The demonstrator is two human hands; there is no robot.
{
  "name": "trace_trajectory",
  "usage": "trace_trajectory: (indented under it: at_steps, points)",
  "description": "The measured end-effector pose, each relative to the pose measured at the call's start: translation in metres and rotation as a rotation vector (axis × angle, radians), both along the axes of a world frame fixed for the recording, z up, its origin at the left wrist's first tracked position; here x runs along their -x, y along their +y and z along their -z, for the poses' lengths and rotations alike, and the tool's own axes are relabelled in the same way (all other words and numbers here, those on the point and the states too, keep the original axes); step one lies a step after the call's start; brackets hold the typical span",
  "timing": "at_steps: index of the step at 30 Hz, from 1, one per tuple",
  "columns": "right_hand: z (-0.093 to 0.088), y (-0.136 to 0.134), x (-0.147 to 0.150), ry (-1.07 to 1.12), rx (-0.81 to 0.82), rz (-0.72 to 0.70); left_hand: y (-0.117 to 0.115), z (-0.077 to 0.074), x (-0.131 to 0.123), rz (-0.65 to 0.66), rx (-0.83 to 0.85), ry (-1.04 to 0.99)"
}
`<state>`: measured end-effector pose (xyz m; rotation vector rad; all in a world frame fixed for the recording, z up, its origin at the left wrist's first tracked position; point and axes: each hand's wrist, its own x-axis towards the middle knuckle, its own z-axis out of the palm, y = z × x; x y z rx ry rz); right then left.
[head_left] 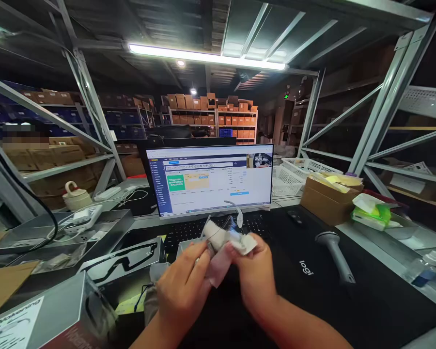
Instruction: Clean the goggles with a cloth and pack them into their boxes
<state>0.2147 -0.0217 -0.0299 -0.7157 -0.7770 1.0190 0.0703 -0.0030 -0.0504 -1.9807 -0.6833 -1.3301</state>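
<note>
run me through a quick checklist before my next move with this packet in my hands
Grip: left hand and right hand both on the packet: ok.
Packet label: blurred, unreadable: cannot tell.
Clearance: packet above the keyboard, contact not visible: cannot tell.
Scanner: lying on the logi mat, within view, neither hand on it: ok.
Monitor: lit and showing a web page, text too small to read: cannot tell.
Box: at the lower left, apart from the left hand: ok.
</note>
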Motion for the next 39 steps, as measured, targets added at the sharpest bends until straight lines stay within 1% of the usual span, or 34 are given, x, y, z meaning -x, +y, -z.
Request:
trace_trajectory:
  at_steps: [2,3,5,7,9,11,13,15,16,17,18,19,20,21,22,23,24,25,26,27,28,30,32,33,35,37,39]
  points:
    - [0.007,-0.004,0.008,-0.131,-0.011,0.020,-0.001,0.002,-0.001,0.006,0.014,-0.023]
    - [0.007,-0.005,0.009,-0.177,-0.019,0.020,-0.002,0.002,-0.001,0.007,0.017,-0.028]
    - [0.001,-0.003,0.003,-0.190,-0.016,-0.007,-0.002,-0.001,-0.001,0.007,0.018,-0.023]
    - [-0.010,0.003,-0.010,-0.089,0.025,-0.079,-0.002,-0.006,-0.003,0.037,0.028,-0.002]
    - [-0.022,0.013,-0.024,0.051,0.063,-0.154,0.000,-0.011,-0.004,0.093,0.048,0.037]
    - [-0.029,0.024,-0.037,0.116,0.091,-0.226,0.002,-0.014,-0.005,0.139,0.071,0.063]
    - [-0.030,0.033,-0.049,0.045,0.096,-0.308,0.004,-0.017,-0.004,0.154,0.089,0.060]
    - [-0.029,0.039,-0.065,-0.155,0.062,-0.365,0.007,-0.018,-0.001,0.144,0.117,0.033]
    - [-0.029,0.042,-0.075,-0.284,0.036,-0.347,0.008,-0.020,0.001,0.139,0.145,0.025]
    - [-0.030,0.044,-0.087,-0.415,0.013,-0.278,0.009,-0.021,0.004,0.141,0.177,0.026]
    - [-0.032,0.045,-0.099,-0.541,0.001,-0.154,0.009,-0.023,0.006,0.153,0.214,0.038]
    - [-0.034,0.047,-0.111,-0.655,0.005,0.023,0.009,-0.024,0.008,0.178,0.253,0.061]
    - [-0.037,0.048,-0.121,-0.753,0.025,0.234,0.008,-0.026,0.010,0.211,0.293,0.094]
    - [-0.039,0.048,-0.130,-0.833,0.053,0.449,0.007,-0.027,0.010,0.248,0.332,0.123]
    - [-0.041,0.048,-0.136,-0.899,0.084,0.633,0.006,-0.027,0.010,0.284,0.367,0.147]
    - [-0.042,0.047,-0.137,-0.955,0.109,0.765,0.004,-0.027,0.009,0.315,0.404,0.166]
    - [-0.043,0.045,-0.136,-0.993,0.119,0.834,0.002,-0.027,0.007,0.342,0.438,0.184]
    - [-0.043,0.041,-0.130,-1.017,0.109,0.846,0.001,-0.026,0.005,0.363,0.461,0.201]
    - [-0.042,0.036,-0.122,-1.032,0.079,0.806,0.000,-0.026,0.002,0.377,0.475,0.219]
    - [-0.041,0.030,-0.111,-1.040,0.034,0.724,-0.001,-0.025,0.000,0.382,0.480,0.236]
    - [-0.040,0.023,-0.100,-1.047,-0.015,0.609,-0.001,-0.025,-0.001,0.377,0.475,0.249]
    - [-0.040,0.005,-0.080,-1.100,-0.114,0.294,-0.001,-0.025,-0.003,0.342,0.435,0.267]
    - [-0.044,-0.011,-0.072,-1.170,-0.183,-0.020,-0.001,-0.027,-0.003,0.305,0.382,0.283]
    - [-0.046,-0.017,-0.072,-1.187,-0.221,-0.142,-0.001,-0.027,-0.002,0.293,0.363,0.290]
    - [-0.051,-0.023,-0.082,-1.160,-0.314,-0.330,-0.001,-0.028,-0.001,0.277,0.348,0.303]
    - [-0.054,-0.021,-0.095,-1.059,-0.384,-0.461,-0.001,-0.028,0.001,0.268,0.338,0.309]
    - [-0.053,-0.015,-0.104,-0.969,-0.368,-0.534,-0.001,-0.028,0.001,0.269,0.309,0.309]
